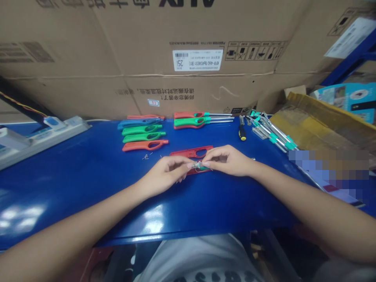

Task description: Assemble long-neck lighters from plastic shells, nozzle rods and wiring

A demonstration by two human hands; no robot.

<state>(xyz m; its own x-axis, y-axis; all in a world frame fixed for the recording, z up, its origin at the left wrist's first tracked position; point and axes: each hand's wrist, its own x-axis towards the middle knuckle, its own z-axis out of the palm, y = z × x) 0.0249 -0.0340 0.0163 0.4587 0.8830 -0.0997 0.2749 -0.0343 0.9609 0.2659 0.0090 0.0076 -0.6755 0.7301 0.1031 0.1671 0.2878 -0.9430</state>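
Note:
My left hand (169, 168) and my right hand (227, 159) meet at the middle of the blue table (88, 172). Both pinch a small green and metal lighter part (201, 166) between their fingertips. It is held just over an open red lighter shell (192, 152) lying flat on the table. Both hands are closed in a pinch.
Behind lie a row of orange, green and blue lighter shells (143, 135), assembled lighters (199, 119), a yellow-handled screwdriver (242, 131) and a pile of metal tubes with green ends (273, 135). Small screws (146, 156) lie loose. Cardboard boxes (176, 58) wall the back; a power strip (44, 133) sits at left.

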